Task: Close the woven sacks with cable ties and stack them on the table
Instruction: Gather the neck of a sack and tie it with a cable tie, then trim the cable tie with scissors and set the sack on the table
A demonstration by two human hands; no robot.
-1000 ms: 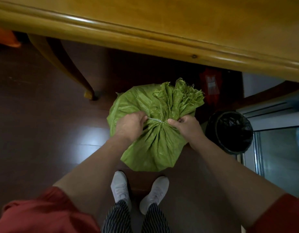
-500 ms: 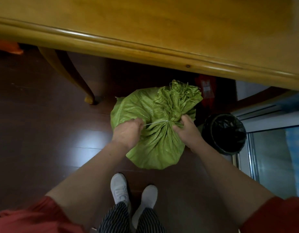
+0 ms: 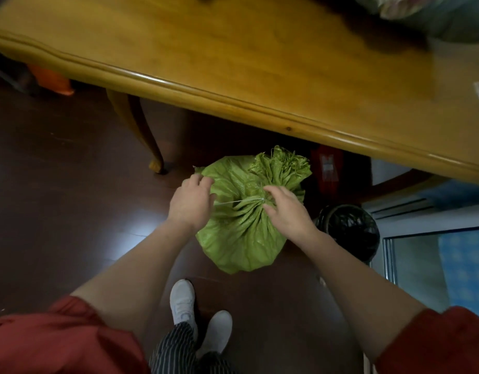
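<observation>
From the head view, a bulging green woven plastic sack (image 3: 241, 238) stands on the dark brown glossy floor (image 3: 57, 211), its mouth gathered into a pleated neck with a frayed tuft of fabric fanning out on the far side. A thin white cable tie (image 3: 233, 202) circles that neck, and its free tail runs taut across the sack's top to the left. The left hand (image 3: 190, 203) sits at the sack's left shoulder, fingers curled with the tie's tail pinched in them. The right hand (image 3: 284, 209) is on the sack's neck, fingers and thumb curled round the bunched fabric right where the tie cinches it. Beyond the sack, and above it, runs the moulded edge of a yellow varnished wooden counter (image 3: 233, 63); one curved wooden leg (image 3: 141, 130) of it meets the floor to the sack's far left. Just right of the sack stands a round bin lined with a black bag (image 3: 349, 230), and a red object (image 3: 327, 168), too dim to make out, sits in the shadow behind the sack to the right. On the near side of the sack are two white shoes (image 3: 183, 300) below striped trousers (image 3: 179, 349).
</observation>
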